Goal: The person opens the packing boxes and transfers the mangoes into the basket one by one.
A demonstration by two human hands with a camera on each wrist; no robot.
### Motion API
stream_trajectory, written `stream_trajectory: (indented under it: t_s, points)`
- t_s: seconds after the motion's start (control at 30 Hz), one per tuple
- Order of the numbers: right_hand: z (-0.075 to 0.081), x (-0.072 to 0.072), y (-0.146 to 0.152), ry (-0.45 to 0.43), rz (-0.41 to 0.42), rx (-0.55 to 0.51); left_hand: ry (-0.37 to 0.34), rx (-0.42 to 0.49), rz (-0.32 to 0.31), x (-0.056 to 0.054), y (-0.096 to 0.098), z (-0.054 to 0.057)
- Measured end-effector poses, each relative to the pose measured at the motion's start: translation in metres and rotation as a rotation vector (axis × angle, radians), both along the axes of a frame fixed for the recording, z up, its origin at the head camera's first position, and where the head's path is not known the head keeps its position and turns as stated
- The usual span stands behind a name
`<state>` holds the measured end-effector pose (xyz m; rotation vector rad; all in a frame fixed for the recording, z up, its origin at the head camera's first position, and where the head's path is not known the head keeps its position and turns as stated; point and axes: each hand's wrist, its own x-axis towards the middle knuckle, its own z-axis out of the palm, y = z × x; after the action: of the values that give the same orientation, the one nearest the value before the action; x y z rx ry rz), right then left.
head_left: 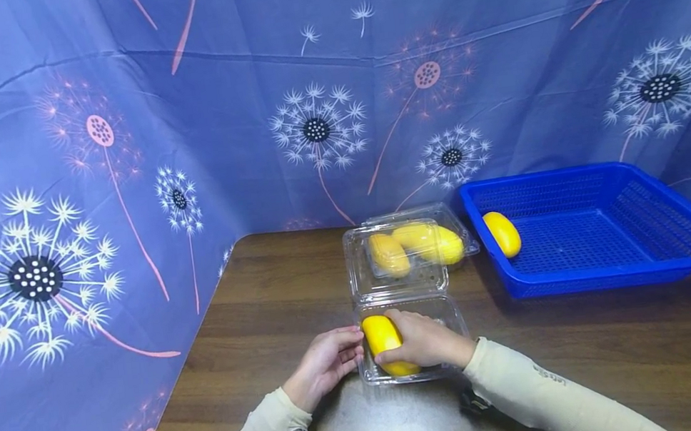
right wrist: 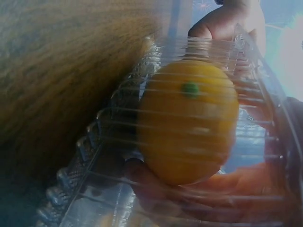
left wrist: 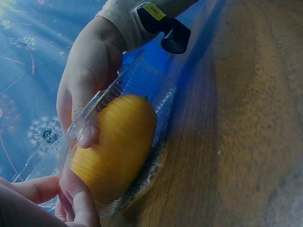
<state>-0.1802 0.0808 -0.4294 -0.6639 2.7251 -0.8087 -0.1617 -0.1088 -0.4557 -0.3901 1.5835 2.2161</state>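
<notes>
Mango [head_left: 382, 333] fills the right hand [head_left: 425, 339], which curls round it inside an open clear clamshell [head_left: 451, 310]; the left hand [head_left: 329, 361] pinches that clamshell at nine o'clock. An uneven tug there might tip the clamshell and roll the mango. Its lid [head_left: 419, 285] crowds twelve o'clock, a blue basket [head_left: 586, 278] bounds two; wooden tabletop [head_left: 252, 299] leaves room toward ten.
</notes>
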Motion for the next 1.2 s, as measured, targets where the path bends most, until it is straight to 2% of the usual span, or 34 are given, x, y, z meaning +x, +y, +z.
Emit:
stream_trajectory:
  t_s: [0.3,0.73,1.2]
  points:
    - [-0.001,0.001,0.000,0.007,0.010,0.001,0.011,-0.005,-0.013,0.000,0.001,0.001]
    - [-0.003,0.005,0.001,-0.015,0.013,-0.045,0.016,-0.028,0.008,-0.001,0.001,-0.002]
    - [0.002,-0.001,0.012,0.029,0.010,-0.070,0.025,-0.037,0.030,-0.004,0.002,0.000]
